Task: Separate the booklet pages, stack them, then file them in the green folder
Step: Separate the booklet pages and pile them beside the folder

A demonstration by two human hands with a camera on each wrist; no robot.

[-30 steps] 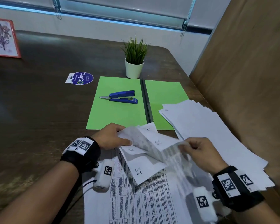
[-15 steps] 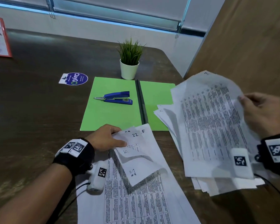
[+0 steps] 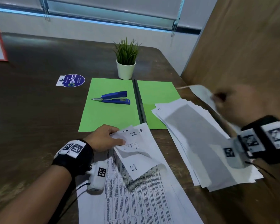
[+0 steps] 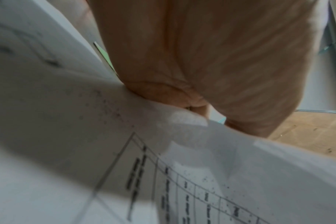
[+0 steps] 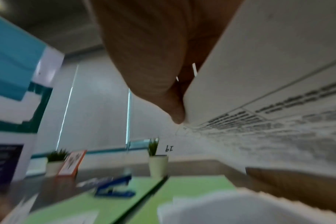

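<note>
Green folder (image 3: pixel 110 113) lies open flat on the dark worktop (image 3: pixel 31 110), a blue stapler (image 3: pixel 114 98) on its left leaf and a potted plant (image 3: pixel 126 62) just behind its spine. The booklet (image 3: pixel 136 196) sits at the near edge, printed tables up, its top corners curled. The left hand (image 3: pixel 103 138) pinches those curled corners between thumb and fingers; the left wrist view shows the paper bunched under the thumb. To the right a loose stack (image 3: pixel 184 136) of separated pages overlaps the folder's right leaf. The right hand (image 3: pixel 229 107), blurred, is raised above the stack's far side and grips one sheet (image 3: pixel 199 92) by its edge; in the right wrist view the thumb presses on a printed page marked 19. Whether that sheet touches the stack below is hard to tell through the blur. A round blue sticker (image 3: pixel 71 80) lies left of the folder
</note>
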